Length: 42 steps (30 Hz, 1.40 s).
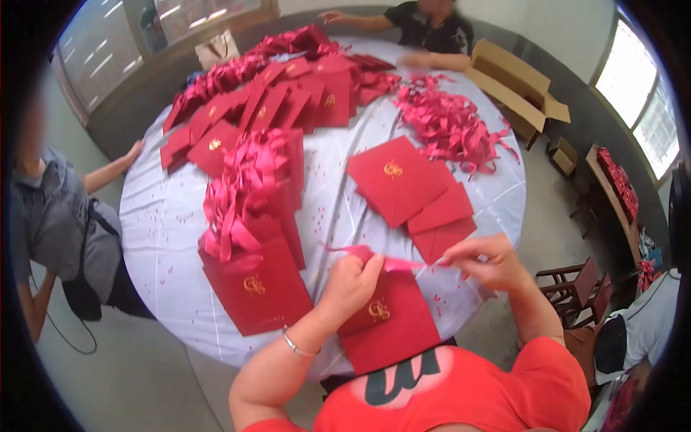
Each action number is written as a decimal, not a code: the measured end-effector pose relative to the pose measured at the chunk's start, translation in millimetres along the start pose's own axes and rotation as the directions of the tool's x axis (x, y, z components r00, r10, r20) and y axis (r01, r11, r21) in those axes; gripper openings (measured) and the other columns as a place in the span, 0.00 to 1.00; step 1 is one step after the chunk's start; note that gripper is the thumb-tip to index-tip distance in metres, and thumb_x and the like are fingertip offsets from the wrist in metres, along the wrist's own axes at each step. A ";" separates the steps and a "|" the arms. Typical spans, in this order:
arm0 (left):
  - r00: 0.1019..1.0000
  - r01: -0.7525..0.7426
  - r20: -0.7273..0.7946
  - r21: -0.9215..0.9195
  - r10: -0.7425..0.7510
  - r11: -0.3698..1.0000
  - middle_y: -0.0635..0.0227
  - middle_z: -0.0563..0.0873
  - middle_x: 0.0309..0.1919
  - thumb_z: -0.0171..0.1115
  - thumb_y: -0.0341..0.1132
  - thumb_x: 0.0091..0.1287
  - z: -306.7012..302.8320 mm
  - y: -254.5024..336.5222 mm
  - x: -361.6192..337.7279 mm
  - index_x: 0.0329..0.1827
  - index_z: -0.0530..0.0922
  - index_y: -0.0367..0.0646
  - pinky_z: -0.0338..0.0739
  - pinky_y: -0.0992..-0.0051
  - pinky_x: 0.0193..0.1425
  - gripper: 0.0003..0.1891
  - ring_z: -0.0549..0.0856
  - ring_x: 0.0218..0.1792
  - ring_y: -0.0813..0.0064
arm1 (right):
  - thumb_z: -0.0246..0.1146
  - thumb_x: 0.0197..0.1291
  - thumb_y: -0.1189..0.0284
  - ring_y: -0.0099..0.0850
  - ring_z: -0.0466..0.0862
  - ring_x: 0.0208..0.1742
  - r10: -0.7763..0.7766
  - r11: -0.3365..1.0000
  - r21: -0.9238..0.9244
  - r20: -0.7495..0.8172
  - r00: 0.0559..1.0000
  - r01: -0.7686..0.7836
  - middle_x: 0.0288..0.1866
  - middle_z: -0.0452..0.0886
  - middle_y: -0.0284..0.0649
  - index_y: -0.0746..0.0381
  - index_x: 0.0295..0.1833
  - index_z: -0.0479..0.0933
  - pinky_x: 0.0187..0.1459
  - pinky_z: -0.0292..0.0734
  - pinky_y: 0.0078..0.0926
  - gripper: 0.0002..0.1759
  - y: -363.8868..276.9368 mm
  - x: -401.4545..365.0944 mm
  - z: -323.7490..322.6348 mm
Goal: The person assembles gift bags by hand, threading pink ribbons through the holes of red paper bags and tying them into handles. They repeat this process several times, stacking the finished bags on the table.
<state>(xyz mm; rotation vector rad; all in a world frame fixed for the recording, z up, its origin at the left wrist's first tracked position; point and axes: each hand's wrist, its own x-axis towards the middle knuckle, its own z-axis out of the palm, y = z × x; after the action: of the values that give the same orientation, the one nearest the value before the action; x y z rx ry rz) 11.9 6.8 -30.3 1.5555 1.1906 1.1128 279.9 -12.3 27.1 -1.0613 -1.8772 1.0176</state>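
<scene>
My left hand [351, 282] is closed around a pink ribbon [403, 265], with a loose end sticking out to its left. The ribbon runs across to my right hand [491, 261], whose thumb and fingers pinch its other end. Below them, at the table's near edge, lies a flat red paper bag [396, 324] with a gold emblem, partly covered by my left hand and the ribbon. To the left is a row of overlapping red bags [252, 295] topped with pink ribbons [248, 180]. Beyond my hands rests a small stack of red bags [396, 180].
The round table [180, 288] has a white cloth. A heap of loose ribbons [450, 122] lies at the right, and many more bags [288, 93] at the back. One person [61, 216] stands left, another [432, 32] sits opposite. Cardboard boxes [511, 79] and chairs [576, 291] stand right.
</scene>
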 end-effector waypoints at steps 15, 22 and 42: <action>0.975 0.214 0.093 -0.113 -0.204 0.970 0.65 0.89 0.31 0.55 0.38 0.74 -6.0 0.0 -0.8 0.36 0.85 0.30 0.79 0.75 0.43 0.18 0.85 0.35 0.79 | 0.67 0.56 0.83 0.27 0.86 0.37 0.125 0.935 -0.296 -0.241 0.962 -0.196 0.39 0.87 0.40 0.67 0.44 0.83 0.41 0.80 0.26 0.09 33.3 14.6 -57.5; 0.991 0.113 0.072 0.020 -0.114 0.993 0.43 0.84 0.27 0.53 0.41 0.72 -5.7 14.5 -5.0 0.34 0.84 0.34 0.78 0.57 0.37 0.19 0.85 0.34 0.43 | 0.73 0.51 0.74 0.41 0.81 0.58 -0.411 0.776 -0.466 0.138 0.901 0.426 0.56 0.83 0.45 0.64 0.54 0.81 0.60 0.74 0.37 0.22 -25.4 73.5 47.3; 0.941 0.049 0.310 0.274 -0.136 0.960 0.46 0.88 0.42 0.67 0.38 0.64 -10.6 17.6 -9.0 0.48 0.81 0.33 0.82 0.64 0.48 0.17 0.89 0.44 0.52 | 0.62 0.70 0.76 0.17 0.81 0.32 0.167 0.902 0.420 -0.118 0.979 -0.103 0.33 0.84 0.34 0.66 0.49 0.80 0.31 0.74 0.13 0.07 -8.2 44.5 28.2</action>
<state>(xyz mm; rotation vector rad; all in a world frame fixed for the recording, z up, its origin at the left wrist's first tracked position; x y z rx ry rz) 4.0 -3.8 -12.2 1.7816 1.2022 0.6190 235.7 17.2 32.2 -0.9906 -1.3971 1.3057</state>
